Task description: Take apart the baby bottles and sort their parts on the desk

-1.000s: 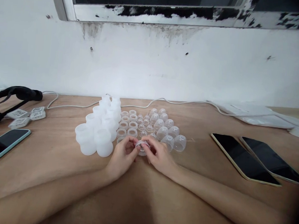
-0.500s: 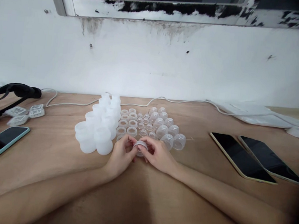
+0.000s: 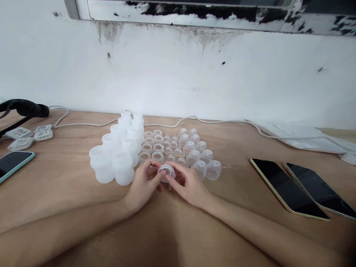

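Between my left hand point(image 3: 145, 184) and my right hand point(image 3: 190, 186) is a translucent bottle collar ring point(image 3: 167, 168), gripped from both sides. Both thumbs press at its near side and the fingers curl round it. A clear part, seemingly a teat, shows in or under the ring, partly hidden by my fingers. Just beyond my hands lie rows of collar rings point(image 3: 146, 147) and clear baby bottle teats point(image 3: 177, 151). White baby bottles point(image 3: 124, 171) stand in a cluster left of my left hand. Clear dome caps point(image 3: 213, 169) are set out beyond my right hand.
Two phones point(image 3: 287, 187) lie at the right, another phone point(image 3: 4, 173) at the left. Black headgear point(image 3: 19, 108) and small white cases point(image 3: 21, 143) are at the far left. A white cable point(image 3: 178, 123) runs along the back, towards plastic bags point(image 3: 301, 137).
The collar ring has tilted so its opening shows more towards me, and my thumbs have shifted at its near side. Both hands stay in about the same place.
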Demonstrator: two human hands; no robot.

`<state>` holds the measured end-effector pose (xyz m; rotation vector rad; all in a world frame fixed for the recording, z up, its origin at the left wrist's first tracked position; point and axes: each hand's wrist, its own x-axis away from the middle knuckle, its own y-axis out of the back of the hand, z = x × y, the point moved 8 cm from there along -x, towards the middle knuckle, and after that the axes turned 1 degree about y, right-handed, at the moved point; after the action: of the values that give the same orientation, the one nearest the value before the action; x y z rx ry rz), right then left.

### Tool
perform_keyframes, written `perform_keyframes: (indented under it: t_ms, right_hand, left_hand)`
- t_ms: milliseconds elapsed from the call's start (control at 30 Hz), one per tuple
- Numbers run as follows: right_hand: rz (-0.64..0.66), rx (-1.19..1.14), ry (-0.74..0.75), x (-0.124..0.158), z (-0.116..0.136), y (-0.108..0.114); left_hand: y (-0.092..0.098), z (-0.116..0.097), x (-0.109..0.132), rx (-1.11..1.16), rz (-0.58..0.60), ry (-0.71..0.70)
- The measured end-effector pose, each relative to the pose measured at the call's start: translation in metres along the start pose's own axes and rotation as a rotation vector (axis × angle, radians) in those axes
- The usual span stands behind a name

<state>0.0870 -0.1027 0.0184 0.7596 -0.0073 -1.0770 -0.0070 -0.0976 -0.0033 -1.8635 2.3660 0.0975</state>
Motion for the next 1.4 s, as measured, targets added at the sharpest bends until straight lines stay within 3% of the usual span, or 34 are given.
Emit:
perform_keyframes:
  t_ms: [267, 500, 600, 700, 900, 1167, 1267, 1400]
  right_hand:
    - [-0.084, 0.116, 0.080, 0.000, 0.001, 0.004]
    - [-0.060, 0.107, 0.016, -0.001, -0.005, 0.003]
    - [-0.039, 0.109, 0.053, 0.000, 0.000, 0.003]
    - [-0.036, 0.128, 0.076, 0.002, 0.002, 0.002]
    - [-0.055, 0.089, 0.036, 0.000, -0.003, 0.001]
    - [-0.073, 0.008, -0.054, 0.000, -0.009, 0.003]
    - [-0.111, 0.053, 0.025, 0.003, 0.002, 0.007]
    - [-0.130, 0.143, 0.122, 0.004, 0.010, 0.007]
  left_hand:
    - [-0.005, 0.002, 0.000, -0.031, 0.047, 0.008]
    - [-0.006, 0.007, -0.002, -0.111, 0.063, 0.006]
    - [-0.003, 0.003, -0.001, -0.126, 0.038, -0.027]
    - [-0.003, 0.004, 0.001, -0.098, 0.039, 0.028]
    - [-0.005, 0.007, 0.002, -0.053, 0.034, 0.080]
    - [-0.008, 0.004, 0.000, -0.061, 0.058, -0.023]
    - [-0.007, -0.003, 0.002, -0.068, 0.046, -0.079]
    - [-0.005, 0.000, 0.002, -0.057, 0.036, -0.033]
